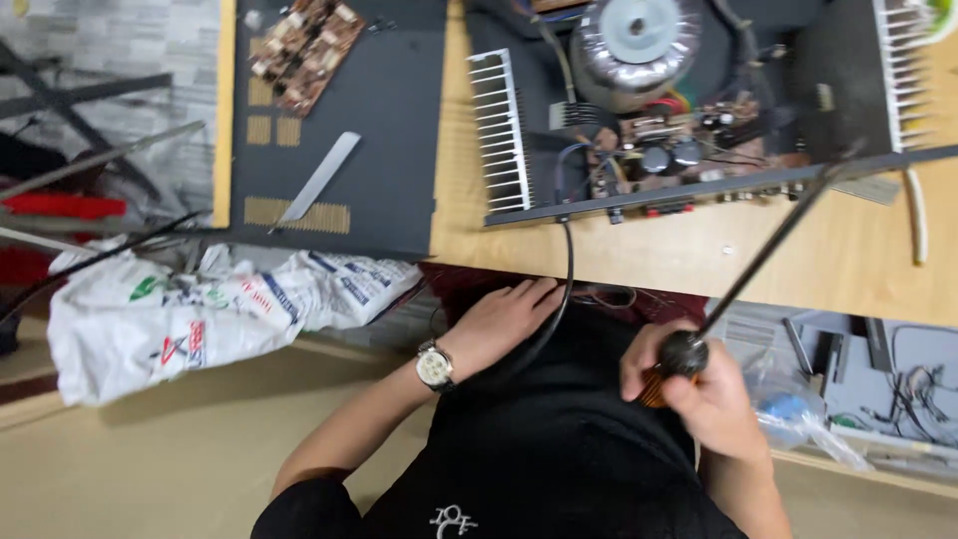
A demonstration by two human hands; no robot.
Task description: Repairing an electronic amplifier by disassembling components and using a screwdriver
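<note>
Our right hand (704, 394) grips a screwdriver (743, 274) pointing to one o'clock; our left hand (499, 324) (fingers loosely open) rests on a black cable (567, 274).

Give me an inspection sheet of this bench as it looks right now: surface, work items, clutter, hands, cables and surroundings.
Surface: light wooden bench top, partly covered by a dark grey metal cover panel.
Work items: opened amplifier chassis with round transformer, finned heat sink; long screwdriver.
Clutter: loose circuit board and a flat metal strip on the panel.
Hands: left hand, with wristwatch, rests on the black cable; right hand grips the screwdriver handle.
Cables: black cable drops from the chassis.
Surroundings: printed white bag at left, tray of parts at right.
</note>
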